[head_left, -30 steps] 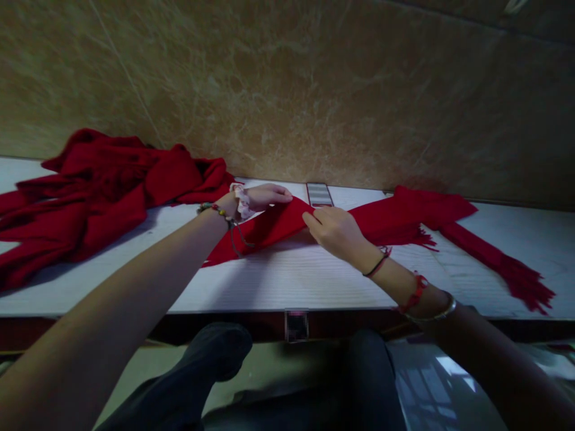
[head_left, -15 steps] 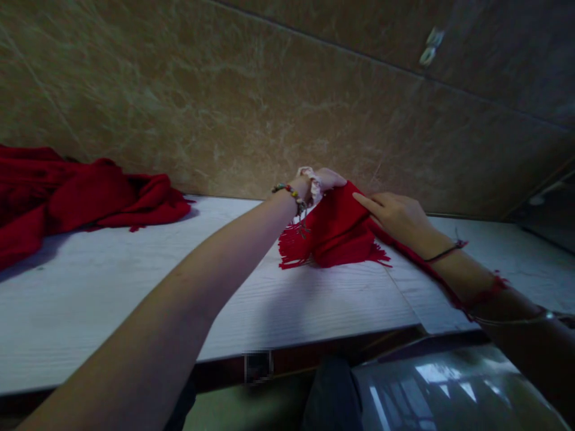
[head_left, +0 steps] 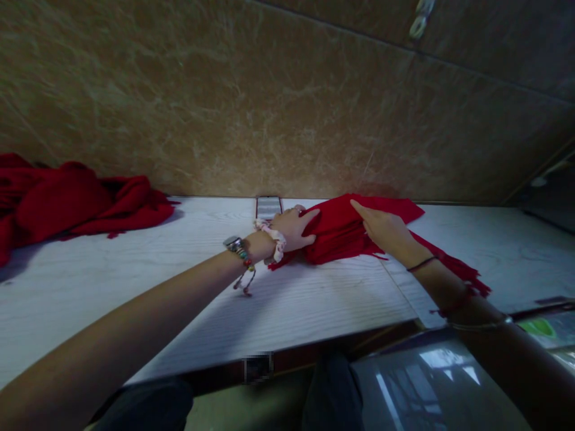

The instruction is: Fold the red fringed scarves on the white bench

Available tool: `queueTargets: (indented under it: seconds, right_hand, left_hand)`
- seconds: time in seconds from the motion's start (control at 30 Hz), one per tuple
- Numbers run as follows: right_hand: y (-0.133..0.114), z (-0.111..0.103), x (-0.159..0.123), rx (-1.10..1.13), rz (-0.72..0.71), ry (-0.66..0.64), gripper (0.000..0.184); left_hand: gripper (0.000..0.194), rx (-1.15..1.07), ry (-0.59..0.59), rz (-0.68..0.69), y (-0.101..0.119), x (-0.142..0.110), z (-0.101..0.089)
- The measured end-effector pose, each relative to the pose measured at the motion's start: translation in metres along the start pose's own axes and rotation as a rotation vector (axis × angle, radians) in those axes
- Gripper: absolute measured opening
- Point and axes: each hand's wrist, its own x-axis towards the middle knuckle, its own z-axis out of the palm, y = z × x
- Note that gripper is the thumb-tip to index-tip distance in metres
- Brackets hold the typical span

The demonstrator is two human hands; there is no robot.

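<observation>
Head: two hands point(head_left: 294, 229) point(head_left: 389, 233), two red cloth bundles point(head_left: 335, 227) point(head_left: 67, 200)

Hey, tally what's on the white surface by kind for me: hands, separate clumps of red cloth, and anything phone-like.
Hands: 2, the left hand and the right hand
Red cloth clumps: 2, the heap at far left and the fringed cloth under the hands
Phone-like objects: 1, the flat rectangle by the wall
Total: 5
</observation>
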Motion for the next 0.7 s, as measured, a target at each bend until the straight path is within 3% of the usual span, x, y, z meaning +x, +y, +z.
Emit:
queueTargets:
  seconds: [0.07, 0.17, 0.3, 0.5, 0.6, 0.7]
  right_hand:
    - [-0.001, -0.002, 0.001, -0.054, 0.03, -0.043, 0.052]
    - [-0.001, -0.002, 0.001, -0.085, 0.008, -0.03, 0.053]
    - [0.002, -0.002, 0.001, -0.137, -0.116, 0.012, 0.052]
    - [0.012, -0.002, 0.0, -0.201, -0.176, -0.009, 0.053]
    - [0.013, 0.005, -0.001, -0.204, -0.22, -0.107, 0.054]
    - [0.011, 0.009, -0.002, -0.176, -0.203, -0.189, 0.055]
  left_hand:
    - [0.055, 0.145, 0.003, -0.017, 0.009, -0.006, -0.003]
    - [0.061, 0.236, -0.05, -0.008, 0.023, -0.009, -0.002]
    - [0.062, 0.216, -0.159, -0.043, 0.034, -0.009, 0.0]
    - [0.049, 0.143, -0.099, -0.114, 0.046, -0.015, -0.016]
    - [0.046, 0.121, -0.155, -0.157, 0.047, -0.02, -0.002]
    - [0.051, 0.147, -0.177, -0.07, 0.037, -0.021, 0.021]
